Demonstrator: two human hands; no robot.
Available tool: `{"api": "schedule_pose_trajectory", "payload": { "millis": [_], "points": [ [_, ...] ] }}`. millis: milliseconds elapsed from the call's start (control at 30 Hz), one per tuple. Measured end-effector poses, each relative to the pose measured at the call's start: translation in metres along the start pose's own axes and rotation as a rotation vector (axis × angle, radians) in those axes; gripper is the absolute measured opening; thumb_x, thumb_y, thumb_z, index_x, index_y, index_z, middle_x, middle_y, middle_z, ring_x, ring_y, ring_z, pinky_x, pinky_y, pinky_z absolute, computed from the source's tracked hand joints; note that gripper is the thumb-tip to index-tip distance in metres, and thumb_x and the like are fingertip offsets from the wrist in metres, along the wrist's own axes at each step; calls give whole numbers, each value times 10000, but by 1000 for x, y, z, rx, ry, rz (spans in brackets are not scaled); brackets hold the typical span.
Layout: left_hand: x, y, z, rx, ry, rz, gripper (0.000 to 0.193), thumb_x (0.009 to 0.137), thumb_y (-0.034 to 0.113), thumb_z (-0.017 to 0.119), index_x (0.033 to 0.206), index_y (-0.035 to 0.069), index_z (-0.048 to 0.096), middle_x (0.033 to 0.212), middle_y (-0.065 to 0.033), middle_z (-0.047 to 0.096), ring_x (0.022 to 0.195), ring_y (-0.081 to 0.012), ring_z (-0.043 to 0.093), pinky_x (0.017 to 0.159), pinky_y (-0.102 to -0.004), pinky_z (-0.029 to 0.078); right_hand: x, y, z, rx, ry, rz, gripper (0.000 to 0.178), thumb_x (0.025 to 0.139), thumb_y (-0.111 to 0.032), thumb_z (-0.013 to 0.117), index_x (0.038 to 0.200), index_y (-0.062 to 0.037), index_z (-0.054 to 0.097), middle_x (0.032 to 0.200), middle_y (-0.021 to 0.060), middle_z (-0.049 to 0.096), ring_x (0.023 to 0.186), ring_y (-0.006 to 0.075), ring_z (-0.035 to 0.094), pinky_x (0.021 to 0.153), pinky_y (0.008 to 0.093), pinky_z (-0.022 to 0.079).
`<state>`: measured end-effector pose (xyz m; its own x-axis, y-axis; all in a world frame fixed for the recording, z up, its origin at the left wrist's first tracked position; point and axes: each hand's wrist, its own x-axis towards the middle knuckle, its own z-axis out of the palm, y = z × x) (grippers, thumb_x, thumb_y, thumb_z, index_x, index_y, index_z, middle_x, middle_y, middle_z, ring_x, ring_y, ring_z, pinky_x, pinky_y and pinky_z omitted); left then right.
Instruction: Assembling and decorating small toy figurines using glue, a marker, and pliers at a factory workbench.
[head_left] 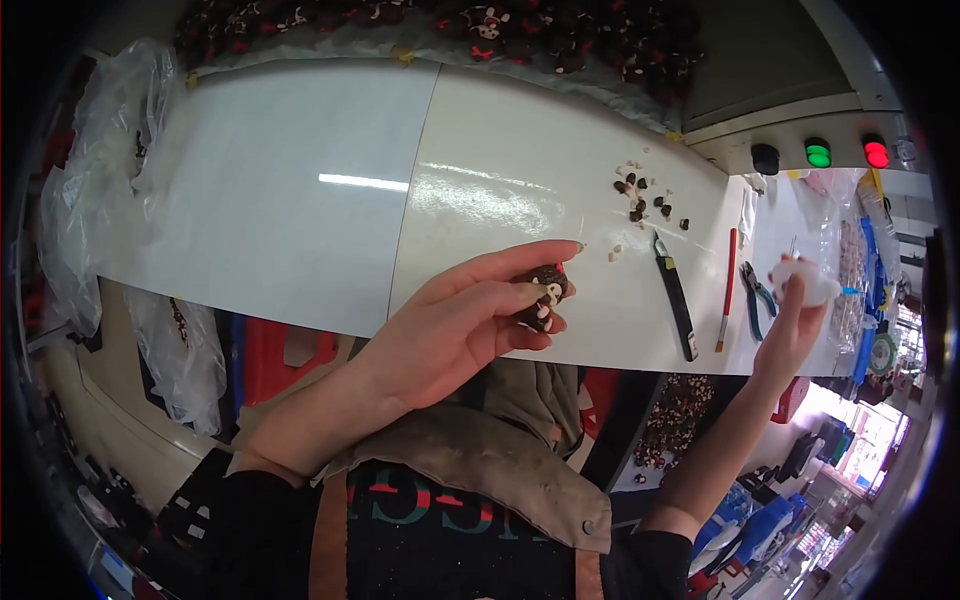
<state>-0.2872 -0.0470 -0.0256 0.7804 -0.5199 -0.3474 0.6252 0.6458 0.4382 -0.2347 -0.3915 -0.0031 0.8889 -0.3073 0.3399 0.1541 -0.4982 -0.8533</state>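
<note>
Head view shows the left hand [455, 325] pinching a small brown toy figure [541, 297] above the white table's [300, 200] near edge, half-finished I judge, while the right hand [795, 320] clasps a white wad [805, 282], loose pieces [640, 200] unused.

A small dark brown plush figure [541, 295] with white and cream patches and a speck of red at its top sits pinched between thumb and fingers [520, 296] of the left hand [455, 325], held just above the near edge of the white table [300, 190]. Well to its right, a small white fluffy wad [800, 283] is gripped in the raised right hand [790, 325], over the table's right end.
</note>
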Motion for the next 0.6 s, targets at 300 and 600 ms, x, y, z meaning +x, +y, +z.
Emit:
{"api": "schedule_pose_trajectory", "payload": {
  "millis": [300, 600],
  "points": [
    [3, 4, 1, -73, -1, -33, 431, 916, 88, 415, 1331, -16, 363, 1082, -104, 552, 839, -110, 561, 734, -234, 481, -61, -70, 38, -184, -426, -434, 422, 580, -168, 821, 917, -30, 608, 835, 83, 611, 721, 198, 541, 655, 295, 430],
    [4, 2, -2, -106, -30, -21, 430, 912, 77, 407, 1328, -24, 362, 1092, -98, 547, 844, -121, 567, 734, -239, 484, -55, -86, 58, -380, -611, -577, 443, 530, -337, 818, 822, -60, 633, 686, 38, 556, 590, 206, 490, 552, 309, 378]
  ]
}}
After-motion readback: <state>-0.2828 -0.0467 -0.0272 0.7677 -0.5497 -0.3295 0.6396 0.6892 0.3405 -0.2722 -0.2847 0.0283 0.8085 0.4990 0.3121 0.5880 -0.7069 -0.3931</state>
